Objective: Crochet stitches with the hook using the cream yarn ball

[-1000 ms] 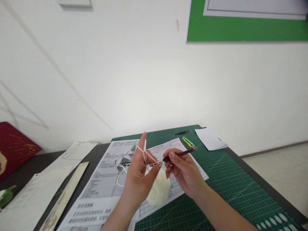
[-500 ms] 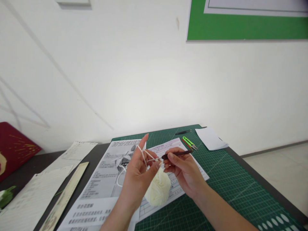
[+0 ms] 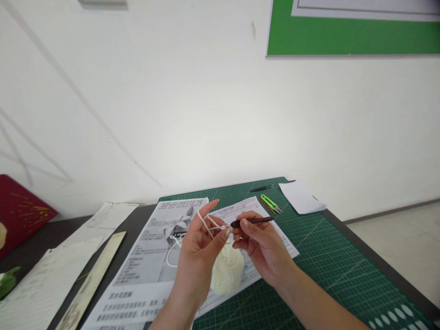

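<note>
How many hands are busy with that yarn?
2: the left hand, with white yarn looped over its raised finger, and the right hand, holding a dark-handled tool beside it.

Two hands, one left hand (image 3: 197, 247) and one right hand (image 3: 263, 243); one slim dark-handled tool (image 3: 253, 222); one ball of cream yarn (image 3: 227, 270); one green cutting mat (image 3: 326, 266) and one dark bench (image 3: 146, 215); one pair of green snips (image 3: 268, 200), one red stick (image 3: 266, 205) and one black slim tool (image 3: 261, 189); one lined form (image 3: 245, 207); one picture sheet (image 3: 137, 261), perhaps two overlapping, the count being unclear; one blank white sheet (image 3: 300, 197) on view; at least two written sheets (image 3: 51, 270); one long pale strip (image 3: 96, 277); one dark red folder (image 3: 22, 217); one green leafy piece (image 3: 7, 285); one green-bordered board (image 3: 326, 41) and one white box (image 3: 103, 2), both on one wall (image 3: 206, 114).
</note>
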{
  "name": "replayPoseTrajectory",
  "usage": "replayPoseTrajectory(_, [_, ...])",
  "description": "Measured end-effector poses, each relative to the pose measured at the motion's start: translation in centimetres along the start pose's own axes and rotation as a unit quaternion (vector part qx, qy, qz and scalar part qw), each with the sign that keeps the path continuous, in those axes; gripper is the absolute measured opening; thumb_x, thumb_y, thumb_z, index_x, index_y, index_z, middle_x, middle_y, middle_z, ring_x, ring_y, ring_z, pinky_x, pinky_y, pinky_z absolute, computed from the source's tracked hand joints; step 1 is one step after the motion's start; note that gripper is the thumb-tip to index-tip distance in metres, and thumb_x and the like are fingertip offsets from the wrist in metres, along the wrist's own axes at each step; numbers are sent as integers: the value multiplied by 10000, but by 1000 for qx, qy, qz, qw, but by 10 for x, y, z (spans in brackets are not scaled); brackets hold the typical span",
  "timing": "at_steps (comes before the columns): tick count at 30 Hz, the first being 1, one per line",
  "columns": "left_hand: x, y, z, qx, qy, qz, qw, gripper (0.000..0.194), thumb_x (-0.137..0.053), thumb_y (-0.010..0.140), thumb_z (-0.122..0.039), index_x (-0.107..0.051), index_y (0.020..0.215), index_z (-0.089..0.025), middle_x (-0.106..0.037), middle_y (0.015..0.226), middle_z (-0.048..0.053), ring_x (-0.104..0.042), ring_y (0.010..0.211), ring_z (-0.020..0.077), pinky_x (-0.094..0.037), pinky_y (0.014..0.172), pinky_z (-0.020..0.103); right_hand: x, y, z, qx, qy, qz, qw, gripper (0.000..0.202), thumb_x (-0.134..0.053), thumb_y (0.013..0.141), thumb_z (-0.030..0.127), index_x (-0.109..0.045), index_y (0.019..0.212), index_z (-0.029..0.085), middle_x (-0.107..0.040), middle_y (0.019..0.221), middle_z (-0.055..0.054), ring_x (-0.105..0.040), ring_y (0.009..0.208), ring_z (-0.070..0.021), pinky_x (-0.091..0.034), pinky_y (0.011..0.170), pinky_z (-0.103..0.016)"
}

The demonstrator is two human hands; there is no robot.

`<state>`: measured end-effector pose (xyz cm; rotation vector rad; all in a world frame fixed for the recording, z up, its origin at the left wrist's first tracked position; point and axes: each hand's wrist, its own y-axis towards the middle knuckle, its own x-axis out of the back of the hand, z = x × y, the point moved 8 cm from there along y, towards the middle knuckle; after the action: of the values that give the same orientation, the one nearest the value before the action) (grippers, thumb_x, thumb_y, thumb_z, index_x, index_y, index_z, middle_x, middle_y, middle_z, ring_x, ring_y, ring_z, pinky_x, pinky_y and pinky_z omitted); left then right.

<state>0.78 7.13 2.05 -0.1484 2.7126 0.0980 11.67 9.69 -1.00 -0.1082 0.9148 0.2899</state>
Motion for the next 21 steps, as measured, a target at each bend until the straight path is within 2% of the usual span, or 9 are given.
replayPoseTrajectory(7, [1,-3,-7,-41,20,-19,999,670,-714,740,-163,-466,1332,-354,-519,688,-67,-498,669,88,-429,693,199,-1,0,3,3,-21,7,1000,148,-744,758,277,-726,830,150,-761,711,-42,-707,593,-128,-599,563,-204])
replayPoseTrajectory(12, [3,-2,-9,-65,56,-7,996,738,-710,746,-189,-398,1389,-370,-500,683,-60,-482,664,106,-423,692,235,0,1,8,12,-43,-7,999,168,-784,710,254,-721,833,158,-756,681,-31,-691,566,-112,-588,558,-199])
replayPoseTrajectory(16, [3,-1,-9,-65,82,11,994,845,-704,745,-200,-272,1447,-386,-502,656,-65,-473,639,117,-423,681,257,2,1,11,21,-53,-14,998,167,-800,687,243,-707,797,159,-744,643,-25,-674,540,-102,-573,564,-190])
replayPoseTrajectory(21, [10,0,-10,-90,153,-25,984,973,-722,720,-197,-141,1476,-390,-534,645,-70,-476,638,134,-415,702,280,5,1,17,49,-103,-20,993,156,-796,693,247,-692,786,175,-745,645,-22,-673,541,-106,-569,592,-209])
